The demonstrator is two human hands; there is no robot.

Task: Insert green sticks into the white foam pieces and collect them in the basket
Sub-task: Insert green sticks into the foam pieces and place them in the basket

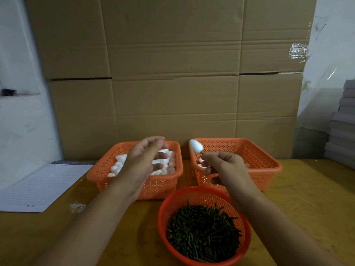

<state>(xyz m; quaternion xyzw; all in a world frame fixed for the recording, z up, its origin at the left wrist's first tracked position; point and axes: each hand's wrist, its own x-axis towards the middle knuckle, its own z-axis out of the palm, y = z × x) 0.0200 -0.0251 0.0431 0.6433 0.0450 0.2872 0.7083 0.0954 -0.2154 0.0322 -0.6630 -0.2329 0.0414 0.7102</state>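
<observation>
My right hand [222, 166] pinches a short green stick with a white egg-shaped foam piece [196, 145] stuck on its top, held over the near-left corner of the right orange basket [269, 162]. My left hand [146, 158] hovers over the left orange basket [172, 181], which is filled with loose white foam pieces [119, 166]; its fingers are loosely curled and apart, holding nothing I can see. A round red basket [165, 208] heaped with green sticks [203, 229] sits at the front, between my forearms.
A lined white notepad [42, 187] lies at the left of the wooden table. A flattened cardboard wall [172, 73] stands right behind the baskets. Stacked grey boxes [343, 127] rise at the far right. A small white scrap [77, 207] lies near the notepad.
</observation>
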